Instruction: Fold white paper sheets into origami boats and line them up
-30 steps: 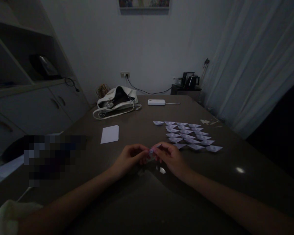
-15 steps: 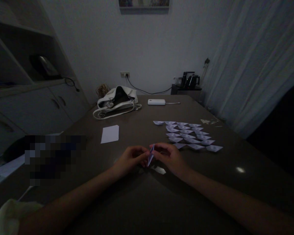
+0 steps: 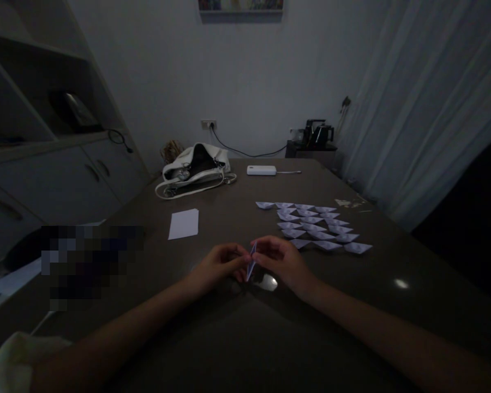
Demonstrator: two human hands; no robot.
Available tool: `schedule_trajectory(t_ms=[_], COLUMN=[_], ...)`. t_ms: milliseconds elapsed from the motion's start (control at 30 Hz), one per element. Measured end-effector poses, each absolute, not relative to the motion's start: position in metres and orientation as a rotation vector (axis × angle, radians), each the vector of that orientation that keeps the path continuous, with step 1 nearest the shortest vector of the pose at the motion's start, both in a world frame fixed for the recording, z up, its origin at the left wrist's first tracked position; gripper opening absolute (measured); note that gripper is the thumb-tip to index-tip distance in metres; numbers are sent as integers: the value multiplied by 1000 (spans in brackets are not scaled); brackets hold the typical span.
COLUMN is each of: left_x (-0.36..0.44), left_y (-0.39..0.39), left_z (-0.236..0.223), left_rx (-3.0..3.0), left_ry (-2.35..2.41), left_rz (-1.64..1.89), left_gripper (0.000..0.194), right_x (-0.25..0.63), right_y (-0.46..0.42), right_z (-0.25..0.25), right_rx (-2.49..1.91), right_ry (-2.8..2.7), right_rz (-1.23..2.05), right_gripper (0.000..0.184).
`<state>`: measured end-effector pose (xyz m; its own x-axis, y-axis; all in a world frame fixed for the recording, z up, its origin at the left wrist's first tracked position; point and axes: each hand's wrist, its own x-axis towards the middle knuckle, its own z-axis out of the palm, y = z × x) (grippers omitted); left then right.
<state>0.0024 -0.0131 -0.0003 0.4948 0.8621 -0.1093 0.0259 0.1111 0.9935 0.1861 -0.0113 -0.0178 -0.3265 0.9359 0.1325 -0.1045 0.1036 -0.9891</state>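
Note:
Between my two hands, a small piece of folded white paper [image 3: 251, 264] stands on edge above the table, its narrow side toward me. My left hand [image 3: 221, 265] pinches it from the left with thumb and fingers. From the right, my right hand [image 3: 283, 262] grips the same paper, thumb against its face. Part of the paper is hidden behind my fingers. Just beyond my right hand, several folded white paper boats [image 3: 311, 226] stand in rows. A stack of white paper sheets [image 3: 183, 224] lies to the left, beyond my left hand.
A white handbag [image 3: 198, 169] sits at the far left of the dark table [image 3: 237, 338]. Near the far edge lies a white power bank [image 3: 261, 170] with a short cable. Paper scraps [image 3: 351, 203] lie at the right edge. A blurred-out patch [image 3: 94, 265] covers things at the left.
Both hands stay nearly in place, still holding the folded paper. The paper has tilted slightly, and my right fingers have risen a little.

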Motion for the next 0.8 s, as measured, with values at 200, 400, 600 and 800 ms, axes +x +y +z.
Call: schedule_trajectory(t_ms=[200,400,600,800], left_x=[1,0,1,4], left_y=[-13,-13,-10,-14], left_z=[0,0,-7,0], left_rx=[1283,1319,1336,1418], left_ry=[855,849,939,994], left_rz=[725,651,701,746], left_gripper=[29,27,26,30], right_x=[184,182,184,191], right_y=[-14,-17,-21,-26], right_z=[-12,-11,-15,-7], right_rx=[-808,-750,-836,-849], right_ry=[-1389,-1419,-1605,-1961], right_rz=[1532,1600,1046,404], right_gripper=[33,36,23,3])
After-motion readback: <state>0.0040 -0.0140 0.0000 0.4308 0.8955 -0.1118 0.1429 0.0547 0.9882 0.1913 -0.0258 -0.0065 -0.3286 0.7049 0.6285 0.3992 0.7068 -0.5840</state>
